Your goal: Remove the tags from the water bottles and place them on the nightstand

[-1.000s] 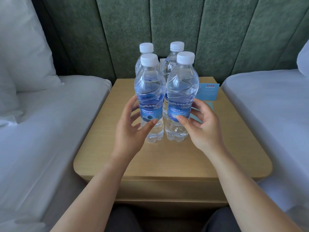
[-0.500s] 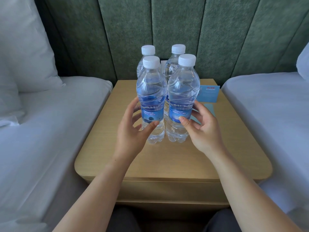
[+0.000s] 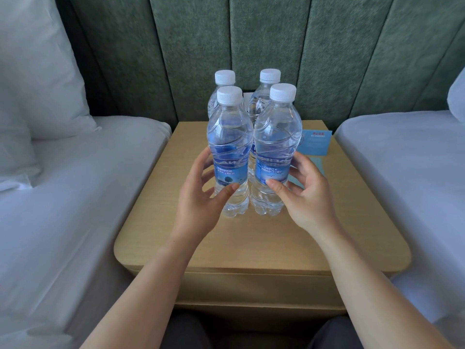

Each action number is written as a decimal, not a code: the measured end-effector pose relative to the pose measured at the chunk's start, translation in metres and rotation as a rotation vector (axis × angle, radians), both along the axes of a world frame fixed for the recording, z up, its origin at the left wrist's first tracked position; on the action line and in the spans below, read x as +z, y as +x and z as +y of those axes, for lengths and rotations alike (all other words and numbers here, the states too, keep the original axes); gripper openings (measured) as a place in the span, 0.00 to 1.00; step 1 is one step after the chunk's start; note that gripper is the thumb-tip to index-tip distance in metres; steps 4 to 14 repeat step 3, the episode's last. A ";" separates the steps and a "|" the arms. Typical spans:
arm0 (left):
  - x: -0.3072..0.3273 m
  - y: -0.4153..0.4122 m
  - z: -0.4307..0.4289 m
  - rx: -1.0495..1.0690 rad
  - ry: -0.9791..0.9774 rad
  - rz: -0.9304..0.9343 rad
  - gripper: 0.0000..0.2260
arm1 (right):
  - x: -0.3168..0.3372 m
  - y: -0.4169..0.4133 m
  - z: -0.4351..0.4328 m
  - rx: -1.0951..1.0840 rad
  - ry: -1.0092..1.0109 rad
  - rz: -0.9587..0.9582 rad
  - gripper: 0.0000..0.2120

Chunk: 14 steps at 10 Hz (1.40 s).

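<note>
Several clear water bottles with white caps and blue labels stand close together on the wooden nightstand (image 3: 261, 238). My left hand (image 3: 201, 200) curls round the front left bottle (image 3: 230, 152), thumb tip on the lower edge of its label. My right hand (image 3: 305, 192) curls round the front right bottle (image 3: 276, 147), its thumb also on the label. Two more bottles (image 3: 268, 96) stand behind them. A blue card (image 3: 315, 142) stands at the nightstand's back right, and a paler blue one (image 3: 318, 165) lies flat beyond my right hand.
White-sheeted beds flank the nightstand, the left bed (image 3: 75, 197) and the right bed (image 3: 407, 172). A white pillow (image 3: 37, 84) leans at the far left. A green padded headboard (image 3: 251, 41) rises behind. A white slip (image 3: 247, 95) shows between the rear bottles.
The view has tipped slightly, so the bottles sit lower in the picture. Both hands stay in the same places around the front bottles.
</note>
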State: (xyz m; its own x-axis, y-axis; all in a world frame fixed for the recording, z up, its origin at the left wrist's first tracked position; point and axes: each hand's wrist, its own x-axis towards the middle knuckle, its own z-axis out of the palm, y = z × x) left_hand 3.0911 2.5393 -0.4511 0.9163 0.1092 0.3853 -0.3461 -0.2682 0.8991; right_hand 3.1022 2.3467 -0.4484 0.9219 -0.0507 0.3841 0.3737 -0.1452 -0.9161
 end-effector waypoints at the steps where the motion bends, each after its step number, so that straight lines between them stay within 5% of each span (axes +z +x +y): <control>1: 0.002 -0.001 0.000 -0.009 0.008 0.008 0.33 | 0.001 0.000 0.001 0.001 -0.006 0.001 0.28; 3: 0.015 -0.006 0.008 0.019 -0.048 -0.036 0.36 | 0.014 -0.001 0.000 0.041 0.126 -0.043 0.33; 14: 0.015 -0.006 0.008 0.019 -0.048 -0.036 0.36 | 0.014 -0.001 0.000 0.041 0.126 -0.043 0.33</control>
